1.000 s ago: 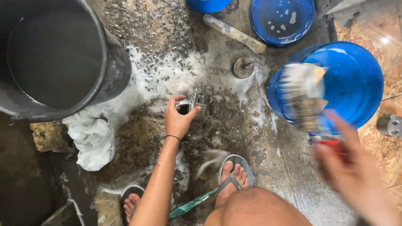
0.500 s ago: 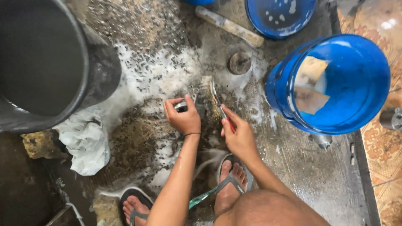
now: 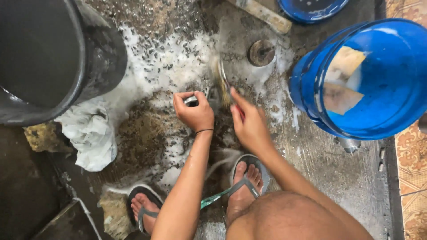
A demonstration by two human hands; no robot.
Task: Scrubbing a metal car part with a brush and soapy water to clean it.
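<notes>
A: Right hand (image 3: 249, 124) has swung in from the blue bucket (image 3: 311, 89), brush (image 3: 223, 84) now down on the soapy floor (image 3: 169, 62).

B: Its grip's closed on the handle; left hand (image 3: 194, 113) pinches the small metal piece (image 3: 192, 100) alongside.

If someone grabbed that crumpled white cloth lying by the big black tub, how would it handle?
The crumpled white cloth would probably hang limp, since it lies in soft folds. It looks soaked on the wet, foamy floor, so likely heavy for its size and dripping. Soap foam nearby suggests it may feel slippery.
</notes>
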